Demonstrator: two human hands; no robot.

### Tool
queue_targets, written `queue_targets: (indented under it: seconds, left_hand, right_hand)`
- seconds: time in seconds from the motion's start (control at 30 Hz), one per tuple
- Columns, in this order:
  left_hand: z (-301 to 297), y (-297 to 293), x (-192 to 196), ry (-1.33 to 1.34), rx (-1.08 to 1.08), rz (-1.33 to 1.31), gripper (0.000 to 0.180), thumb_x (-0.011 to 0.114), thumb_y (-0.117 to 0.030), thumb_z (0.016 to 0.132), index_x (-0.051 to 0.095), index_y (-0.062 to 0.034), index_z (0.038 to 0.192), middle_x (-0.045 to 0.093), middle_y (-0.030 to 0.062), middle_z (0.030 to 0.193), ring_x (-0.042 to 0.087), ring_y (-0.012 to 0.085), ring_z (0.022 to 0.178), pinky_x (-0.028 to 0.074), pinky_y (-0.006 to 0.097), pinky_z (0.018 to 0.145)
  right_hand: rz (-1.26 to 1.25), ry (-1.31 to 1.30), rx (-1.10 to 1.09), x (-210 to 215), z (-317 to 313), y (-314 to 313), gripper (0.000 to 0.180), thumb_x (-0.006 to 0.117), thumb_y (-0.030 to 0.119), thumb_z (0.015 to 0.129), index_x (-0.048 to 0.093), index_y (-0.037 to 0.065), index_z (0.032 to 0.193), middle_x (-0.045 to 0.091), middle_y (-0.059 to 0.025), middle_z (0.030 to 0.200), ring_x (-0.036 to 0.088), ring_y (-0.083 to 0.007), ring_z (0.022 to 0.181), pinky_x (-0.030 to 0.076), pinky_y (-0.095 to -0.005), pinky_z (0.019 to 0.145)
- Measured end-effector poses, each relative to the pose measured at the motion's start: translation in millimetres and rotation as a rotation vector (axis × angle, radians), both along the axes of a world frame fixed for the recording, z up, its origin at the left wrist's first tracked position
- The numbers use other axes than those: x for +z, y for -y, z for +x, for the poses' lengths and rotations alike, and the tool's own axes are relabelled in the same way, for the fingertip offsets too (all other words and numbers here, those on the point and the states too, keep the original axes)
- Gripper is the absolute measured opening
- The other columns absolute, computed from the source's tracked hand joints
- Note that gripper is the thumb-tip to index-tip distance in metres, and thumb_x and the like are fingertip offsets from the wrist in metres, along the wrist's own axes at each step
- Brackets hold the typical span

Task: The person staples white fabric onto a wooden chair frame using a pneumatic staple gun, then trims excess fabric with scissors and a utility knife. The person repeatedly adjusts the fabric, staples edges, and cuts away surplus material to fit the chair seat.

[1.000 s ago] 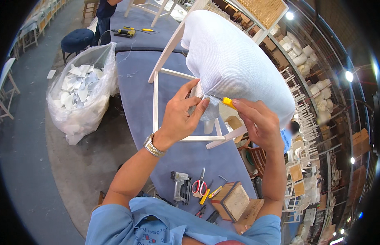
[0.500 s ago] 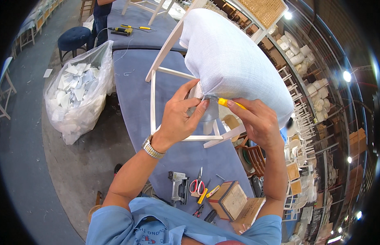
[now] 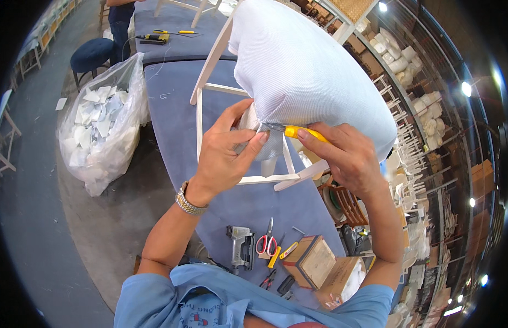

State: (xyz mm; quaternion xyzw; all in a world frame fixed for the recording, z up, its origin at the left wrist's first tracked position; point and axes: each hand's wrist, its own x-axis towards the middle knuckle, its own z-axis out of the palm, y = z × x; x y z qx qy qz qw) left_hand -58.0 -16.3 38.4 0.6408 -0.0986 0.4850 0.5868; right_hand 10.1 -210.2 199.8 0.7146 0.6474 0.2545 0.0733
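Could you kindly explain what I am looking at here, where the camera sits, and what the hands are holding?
There is no machine here: a person works with two bare hands, and a wide fisheye camera on their head looks down, so straight edges bend near the rim. The left hand pinches a flap of white fabric at the edge of a chair seat cushion. The right hand holds a yellow-handled cutter against that spot. The white chair frame lies tipped on a blue-covered table. Nearer the person lie a staple gun, red-handled scissors and small cardboard boxes. A clear bag of white scraps stands on the floor to the left.
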Motion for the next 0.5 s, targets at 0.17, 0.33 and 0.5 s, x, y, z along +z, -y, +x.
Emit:
queue_targets:
  seconds: [0.17, 0.33, 0.5]
  left_hand:
    - [0.8, -2.5, -0.1, -0.017, -0.002, 0.048, 0.013, 0.072, -0.010, 0.089, 0.077, 0.0005, 0.094, 0.058, 0.0245, 0.132, 0.063, 0.0330, 0.115, 0.050, 0.038, 0.097]
    - [-0.4, -2.3, -0.5, -0.032, 0.015, 0.058, 0.013, 0.073, -0.010, 0.088, 0.078, -0.0010, 0.095, 0.058, 0.0248, 0.132, 0.064, 0.0329, 0.115, 0.050, 0.039, 0.097]
    - [3.1, -0.9, -1.3, 0.002, 0.057, 0.049, 0.012, 0.076, -0.013, 0.085, 0.078, -0.0020, 0.091, 0.061, 0.0253, 0.128, 0.067, 0.0344, 0.108, 0.052, 0.036, 0.092]
  right_hand:
    - [0.030, -0.011, 0.050, 0.2, 3.6, -0.3, 0.049, 0.065, 0.004, 0.077, 0.070, 0.024, 0.121, 0.070, 0.0015, 0.103, 0.058, -0.0164, 0.071, 0.050, -0.0301, 0.064]
    - [0.030, -0.022, 0.057, -0.2, 4.8, -0.8, 0.047, 0.065, 0.005, 0.078, 0.071, 0.024, 0.121, 0.070, 0.0017, 0.104, 0.059, -0.0163, 0.072, 0.051, -0.0300, 0.065]
    - [0.046, -0.062, 0.052, -1.7, 6.5, -0.3, 0.047, 0.066, 0.003, 0.078, 0.072, 0.024, 0.119, 0.071, 0.0015, 0.103, 0.060, -0.0166, 0.073, 0.051, -0.0299, 0.066]
